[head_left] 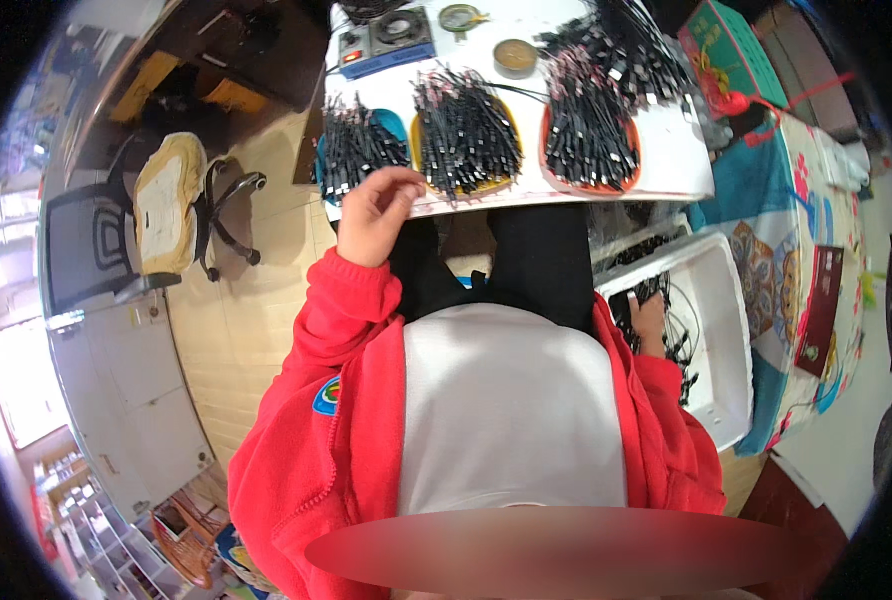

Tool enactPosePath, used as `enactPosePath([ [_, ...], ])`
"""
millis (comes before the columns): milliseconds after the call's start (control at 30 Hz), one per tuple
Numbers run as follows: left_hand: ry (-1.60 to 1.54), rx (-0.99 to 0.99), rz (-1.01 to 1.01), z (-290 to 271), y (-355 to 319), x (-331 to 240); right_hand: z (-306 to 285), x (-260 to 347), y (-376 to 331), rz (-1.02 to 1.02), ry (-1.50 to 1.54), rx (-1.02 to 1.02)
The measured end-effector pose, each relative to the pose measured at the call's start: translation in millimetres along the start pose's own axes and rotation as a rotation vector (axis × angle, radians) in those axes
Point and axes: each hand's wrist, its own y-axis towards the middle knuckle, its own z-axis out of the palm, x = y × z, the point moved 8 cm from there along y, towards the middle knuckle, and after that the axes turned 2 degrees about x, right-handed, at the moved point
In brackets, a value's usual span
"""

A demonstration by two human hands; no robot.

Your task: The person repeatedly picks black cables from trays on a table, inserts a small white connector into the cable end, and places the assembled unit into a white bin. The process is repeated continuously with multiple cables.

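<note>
At the table's front edge, my left hand (378, 212) is loosely curled, thumb and fingertips a little apart, with nothing visible between them. It is next to a blue basket (394, 126) and a yellow basket (515, 122), both packed with short black cables (466, 130) with metal plug ends. To the right stands an orange basket (633, 178) filled the same way. My right hand (649, 316) reaches down into a white foam box (723, 345) beside my right leg, among loose black cables (678, 345). Its fingertips are partly hidden there, and their grip is unclear.
On the white table (666, 180) are a small blue-sided heating device (386, 42), a round tin (515, 58) and a large cable heap (621, 50). A green box (731, 55) is at the far right. An office chair (171, 205) stands left.
</note>
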Motion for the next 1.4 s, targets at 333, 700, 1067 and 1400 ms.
enactPosePath([
  [333, 1.157, -0.323, 0.254, -57.4, 77.7, -9.6, -172.3, 182.3, -80.3, -0.289, 0.302, 0.432],
  [700, 0.61, -0.566, 0.29, -94.8, 70.2, -9.1, -279.3, 446.7, -95.2, -0.948, 0.366, 0.005],
  [1067, -0.44, -0.204, 0.088, -79.4, 59.7, 4.2, -256.3, 484.4, -50.9, -0.8, 0.017, -0.193],
  [1400, -0.724, 0.062, -0.075, -29.2, 39.8, -5.4, -261.8, 475.0, -55.9, -0.827, 0.187, 0.089],
])
